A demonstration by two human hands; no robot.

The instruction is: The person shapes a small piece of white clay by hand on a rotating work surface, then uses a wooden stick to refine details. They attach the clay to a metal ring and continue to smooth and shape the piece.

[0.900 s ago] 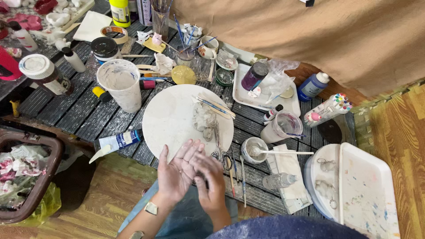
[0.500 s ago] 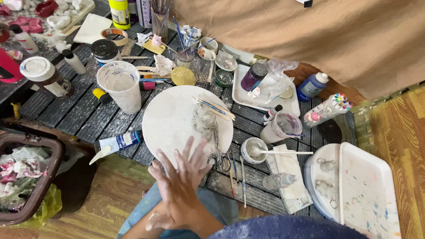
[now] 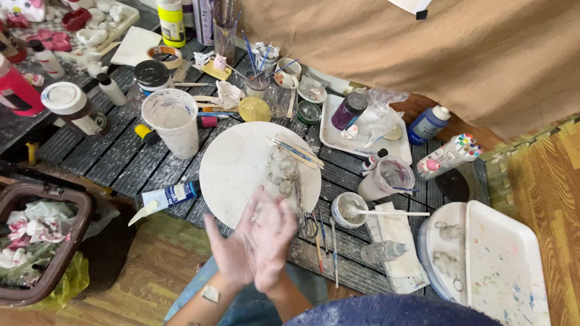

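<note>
Left hand (image 3: 232,256) half hidden behind blurred right hand (image 3: 272,238).

white round board (image 3: 241,166), yellow bottle (image 3: 172,23), tan cloth (image 3: 393,54); dark slatted table (image 3: 109,157)

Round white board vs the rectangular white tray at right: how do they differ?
The round white board is a flat disc at the table's middle, just beyond the pressed-together left hand and right hand; the rectangular white tray has a raised rim and sits at the table's right end. The board carries grey-white lumps and sticks; the tray bears coloured paint specks. Both are white and smudged.
</note>
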